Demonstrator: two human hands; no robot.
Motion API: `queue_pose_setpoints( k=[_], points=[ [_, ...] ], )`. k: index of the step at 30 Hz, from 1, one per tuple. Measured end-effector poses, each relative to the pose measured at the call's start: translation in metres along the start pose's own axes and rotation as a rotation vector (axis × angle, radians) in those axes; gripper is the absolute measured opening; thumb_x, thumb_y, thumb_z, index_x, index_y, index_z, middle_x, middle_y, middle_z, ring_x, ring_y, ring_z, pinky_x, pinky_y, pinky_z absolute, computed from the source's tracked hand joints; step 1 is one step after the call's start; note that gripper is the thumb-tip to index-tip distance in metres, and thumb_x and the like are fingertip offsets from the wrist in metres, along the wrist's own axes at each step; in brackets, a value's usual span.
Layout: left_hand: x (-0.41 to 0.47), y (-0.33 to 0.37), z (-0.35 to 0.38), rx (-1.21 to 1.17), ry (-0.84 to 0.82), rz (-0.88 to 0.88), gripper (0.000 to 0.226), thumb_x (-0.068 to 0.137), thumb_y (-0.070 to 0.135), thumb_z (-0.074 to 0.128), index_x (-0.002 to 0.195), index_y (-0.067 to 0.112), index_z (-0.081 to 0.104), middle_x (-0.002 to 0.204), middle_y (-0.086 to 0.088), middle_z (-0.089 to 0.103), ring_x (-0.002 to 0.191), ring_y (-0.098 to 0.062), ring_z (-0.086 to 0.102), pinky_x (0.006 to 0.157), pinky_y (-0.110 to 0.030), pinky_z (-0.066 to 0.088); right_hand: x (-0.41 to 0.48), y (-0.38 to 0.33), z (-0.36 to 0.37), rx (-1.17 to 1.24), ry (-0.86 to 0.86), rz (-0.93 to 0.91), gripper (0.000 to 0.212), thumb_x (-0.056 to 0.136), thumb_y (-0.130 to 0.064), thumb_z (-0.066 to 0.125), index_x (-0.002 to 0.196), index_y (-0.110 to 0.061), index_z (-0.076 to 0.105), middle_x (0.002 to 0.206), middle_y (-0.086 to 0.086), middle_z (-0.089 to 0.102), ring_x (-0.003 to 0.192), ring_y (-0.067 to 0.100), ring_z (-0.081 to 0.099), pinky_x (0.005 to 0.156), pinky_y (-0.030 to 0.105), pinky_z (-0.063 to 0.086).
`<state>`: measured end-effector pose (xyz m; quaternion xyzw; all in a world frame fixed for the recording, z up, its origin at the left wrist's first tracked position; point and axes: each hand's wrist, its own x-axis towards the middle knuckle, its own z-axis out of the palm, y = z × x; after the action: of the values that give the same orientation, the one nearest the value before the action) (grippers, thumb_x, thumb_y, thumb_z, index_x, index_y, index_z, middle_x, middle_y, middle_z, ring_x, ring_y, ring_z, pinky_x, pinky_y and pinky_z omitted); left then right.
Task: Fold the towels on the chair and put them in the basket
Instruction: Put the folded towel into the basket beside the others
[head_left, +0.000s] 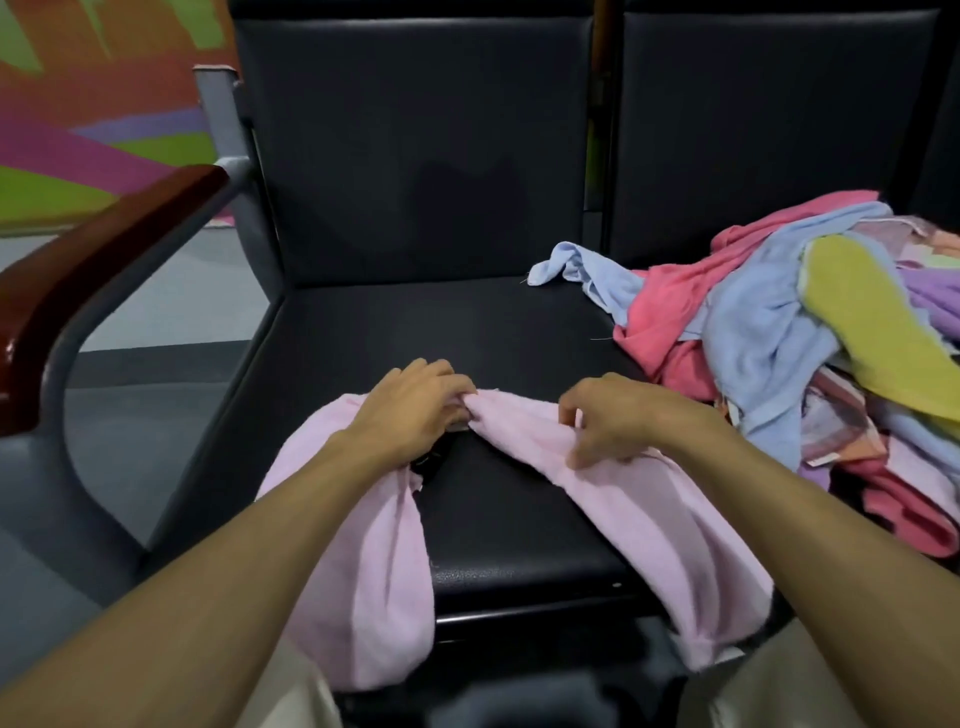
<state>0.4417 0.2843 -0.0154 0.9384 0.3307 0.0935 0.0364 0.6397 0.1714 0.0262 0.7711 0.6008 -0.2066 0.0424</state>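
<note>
— Where is the towel you're working on?
— The pale pink towel (654, 509) lies across the near part of the black chair seat (441, 322), with both ends hanging off toward you.
— And your hands?
— Your left hand (415, 410) has its fingers curled, gripping the towel's far edge. Your right hand (618, 421) pinches the cloth just to its right.
— What else is there?
— A heap of towels (769, 332) in pink, blue, yellow and purple sits to the right, and a wooden armrest (104, 270) is on the left.
</note>
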Motion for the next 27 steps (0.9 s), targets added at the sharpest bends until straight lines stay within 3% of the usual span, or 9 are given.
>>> queue_pose_setpoints(
  k=[3, 5, 7, 9, 11, 14, 18, 24, 27],
  points=[
    [-0.004, 0.006, -0.008, -0.078, -0.045, -0.042, 0.019, 0.096, 0.036, 0.046, 0.097, 0.021, 0.059, 0.096, 0.004, 0.059, 0.09, -0.02, 0.056, 0.075, -0.034, 0.04, 0.007, -0.003, -0.013, -0.038, 0.235, 0.01, 0.018, 0.077, -0.007, 0.068, 0.09, -0.017, 0.059, 0.097, 0.008, 0.058, 0.079, 0.028, 0.067, 0.067, 0.032, 0.052],
    [-0.008, 0.013, -0.016, -0.288, -0.083, -0.164, 0.025, 0.096, 0.037, 0.045, 0.088, 0.016, 0.056, 0.087, -0.001, 0.062, 0.078, -0.02, 0.056, 0.071, -0.038, 0.043, 0.019, -0.006, -0.015, 0.009, 0.561, -0.086, 0.028, 0.08, 0.0, 0.058, 0.105, -0.011, 0.062, 0.112, 0.012, 0.054, 0.103, 0.034, 0.06, 0.084, 0.04, 0.048],
    [-0.013, 0.017, -0.02, -0.551, -0.109, -0.248, 0.032, 0.096, 0.038, 0.047, 0.081, 0.011, 0.055, 0.076, -0.002, 0.061, 0.066, -0.017, 0.05, 0.065, -0.035, 0.042, 0.025, -0.013, -0.016, 0.18, 0.673, -0.24, 0.046, 0.082, 0.004, 0.053, 0.124, -0.013, 0.06, 0.132, 0.008, 0.049, 0.12, 0.029, 0.052, 0.099, 0.036, 0.041],
    [-0.017, 0.017, -0.022, -0.777, -0.109, -0.356, 0.033, 0.095, 0.038, 0.049, 0.078, 0.01, 0.056, 0.064, -0.001, 0.053, 0.052, -0.015, 0.043, 0.05, -0.028, 0.037, 0.028, -0.018, -0.012, 0.249, 0.594, -0.311, 0.054, 0.083, 0.004, 0.052, 0.134, -0.014, 0.053, 0.141, 0.006, 0.045, 0.129, 0.024, 0.045, 0.103, 0.027, 0.033],
    [-0.022, 0.014, -0.02, -0.9, -0.117, -0.503, 0.029, 0.093, 0.036, 0.048, 0.077, 0.013, 0.054, 0.054, -0.006, 0.038, 0.038, -0.016, 0.028, 0.041, -0.02, 0.018, 0.034, -0.015, -0.001, 0.223, 0.52, -0.24, 0.041, 0.085, -0.005, 0.056, 0.124, -0.016, 0.058, 0.131, 0.007, 0.054, 0.12, 0.026, 0.051, 0.102, 0.034, 0.04],
    [-0.024, 0.009, -0.02, -1.031, -0.097, -0.641, 0.022, 0.088, 0.031, 0.05, 0.073, 0.015, 0.046, 0.061, -0.008, 0.029, 0.049, -0.017, 0.022, 0.054, -0.031, 0.01, 0.035, -0.013, 0.012, 0.249, 0.414, -0.041, 0.013, 0.09, -0.026, 0.058, 0.091, -0.017, 0.067, 0.102, 0.007, 0.068, 0.1, 0.027, 0.062, 0.088, 0.038, 0.051],
    [-0.024, 0.012, -0.024, -1.214, -0.065, -0.732, 0.021, 0.079, 0.034, 0.058, 0.086, 0.014, 0.055, 0.082, -0.009, 0.043, 0.075, -0.026, 0.033, 0.059, -0.032, 0.024, 0.031, -0.035, 0.025, 0.353, 0.186, -0.029, 0.042, 0.091, -0.05, 0.054, 0.087, -0.012, 0.07, 0.089, 0.004, 0.07, 0.085, 0.021, 0.063, 0.077, 0.033, 0.051],
    [-0.025, 0.017, -0.031, -1.34, -0.022, -0.753, 0.025, 0.094, 0.034, 0.054, 0.092, 0.01, 0.061, 0.081, -0.011, 0.047, 0.07, -0.023, 0.038, 0.06, -0.029, 0.031, 0.028, -0.058, 0.029, 0.307, 0.034, -0.112, 0.014, 0.08, -0.01, 0.049, 0.071, -0.015, 0.058, 0.077, 0.0, 0.062, 0.082, 0.024, 0.059, 0.075, 0.032, 0.042],
    [-0.03, 0.015, -0.037, -1.393, 0.001, -0.712, 0.038, 0.091, 0.038, 0.063, 0.096, 0.001, 0.069, 0.079, -0.011, 0.065, 0.072, -0.021, 0.056, 0.067, -0.03, 0.042, 0.025, -0.054, 0.025, 0.79, 0.106, -0.057, 0.021, 0.091, -0.016, 0.049, 0.072, -0.012, 0.058, 0.069, 0.003, 0.056, 0.067, 0.019, 0.053, 0.063, 0.029, 0.041]
  ],
)
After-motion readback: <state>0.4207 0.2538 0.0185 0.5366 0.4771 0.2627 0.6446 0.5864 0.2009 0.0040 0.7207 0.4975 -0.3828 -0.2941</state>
